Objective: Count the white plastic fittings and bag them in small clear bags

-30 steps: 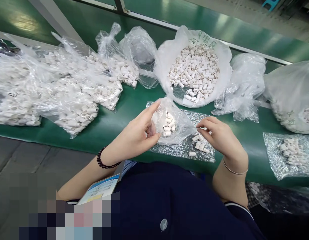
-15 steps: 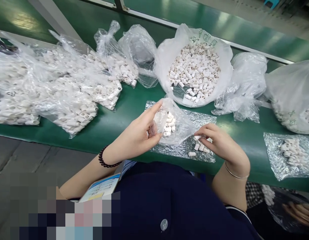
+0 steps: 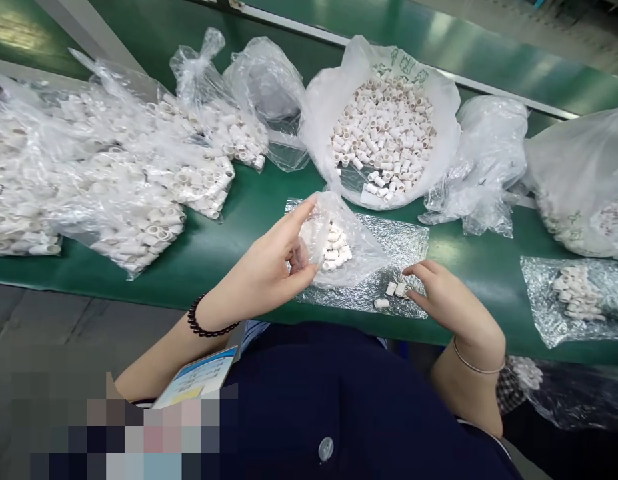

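Note:
My left hand [image 3: 271,267] grips the rim of a small clear plastic bag [image 3: 361,257], spreading its mouth. Several short white tubes [image 3: 335,250] lie inside the bag. My right hand [image 3: 441,293] is to the right of it, thumb and fingers apart, over a few loose white tubes [image 3: 391,289]. Some of those tubes are partly hidden by its fingertips. Under the bag and the loose tubes lies a crinkled clear plastic sheet [image 3: 409,243].
Filled bags of white tubes [image 3: 139,220] crowd the left of the green table [image 3: 239,253]. Behind my hands sits a large open bag [image 3: 319,113] of tubes. Crumpled bags [image 3: 493,147], another big bag [image 3: 579,167] and a tube pile [image 3: 579,293] are on the right.
The tube that my right hand pinched at the bag's edge is gone from its fingers. My right hand has opened and moved slightly right. The view has shifted a little.

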Demonstrator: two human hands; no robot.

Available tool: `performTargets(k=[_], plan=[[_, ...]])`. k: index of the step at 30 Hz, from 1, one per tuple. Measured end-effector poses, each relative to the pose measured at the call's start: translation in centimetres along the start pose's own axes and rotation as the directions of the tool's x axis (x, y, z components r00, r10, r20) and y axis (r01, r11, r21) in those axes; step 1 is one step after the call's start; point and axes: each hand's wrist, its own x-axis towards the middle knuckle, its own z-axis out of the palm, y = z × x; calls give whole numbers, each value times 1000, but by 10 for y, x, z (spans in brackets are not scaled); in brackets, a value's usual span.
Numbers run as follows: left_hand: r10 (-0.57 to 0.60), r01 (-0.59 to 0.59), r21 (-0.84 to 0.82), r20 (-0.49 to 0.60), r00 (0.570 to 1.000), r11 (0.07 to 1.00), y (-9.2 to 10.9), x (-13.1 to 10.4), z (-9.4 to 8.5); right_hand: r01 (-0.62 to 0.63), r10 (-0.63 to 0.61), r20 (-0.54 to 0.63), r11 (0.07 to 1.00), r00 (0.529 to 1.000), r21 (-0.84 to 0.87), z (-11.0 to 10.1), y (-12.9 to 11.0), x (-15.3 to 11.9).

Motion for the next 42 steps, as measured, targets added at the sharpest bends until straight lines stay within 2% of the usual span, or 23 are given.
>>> performTargets(k=[2,4,7,11,14,15,18,20,21,22,23,25,26,27,29,32,35,39,42], plan=[[2,-2,-2,16,1000,1000,-1,1,2,-54,53,43,998,998,12,19,10,-6],[12,-12,7,25,1000,1000,-2,3,3,-52,50,58,998,997,41,36,15,-7],[21,-21,22,23,1000,1000,-1,2,3,-34,30,59,998,998,61,47,19,-4],[9,-10,34,13,1000,999,-1,0,2,-28,28,-6,998,1000,52,29,15,-2],[14,-14,27,17,1000,1000,1,-1,3,94,-82,-150,993,985,76,3,-10,4],[18,-19,25,19,1000,1000,2,-1,4,162,-138,-234,983,962,84,-4,-22,8],[28,-28,31,17,999,999,3,-1,5,346,-265,-490,935,830,81,-20,-52,22],[22,-23,41,6,1000,999,4,-2,4,377,-273,-580,924,767,63,-24,-59,27],[18,-18,42,-1,1000,999,3,-3,3,357,-256,-592,932,765,58,-24,-58,27],[14,-13,41,-10,1000,999,3,-4,2,318,-230,-572,946,787,56,-22,-55,25],[11,-10,35,-16,1000,999,3,-5,1,272,-206,-515,961,832,55,-18,-50,22],[4,-3,17,-20,1000,1000,1,-5,0,197,-180,-300,980,937,27,-5,-38,13],[-1,1,10,-12,1000,1000,1,-4,0,175,-171,-181,985,968,2,3,-33,8],[-5,5,6,-4,1000,1000,1,-4,0,158,-160,-88,987,983,-22,13,-29,4],[-6,6,5,13,1000,1000,0,-1,1,139,-139,-1,989,990,-43,33,-24,-4],[0,0,11,32,999,1000,1,2,2,124,-124,-1,992,992,7,56,-22,-7],[3,-3,-2,42,999,1000,2,3,2,128,-128,-5,990,992,63,63,-18,-3],[3,-2,-24,40,999,1000,1,1,0,136,-139,18,986,990,92,44,-14,1],[-1,1,-15,31,1000,1000,2,1,1,214,-205,-73,964,976,160,14,-24,3]])
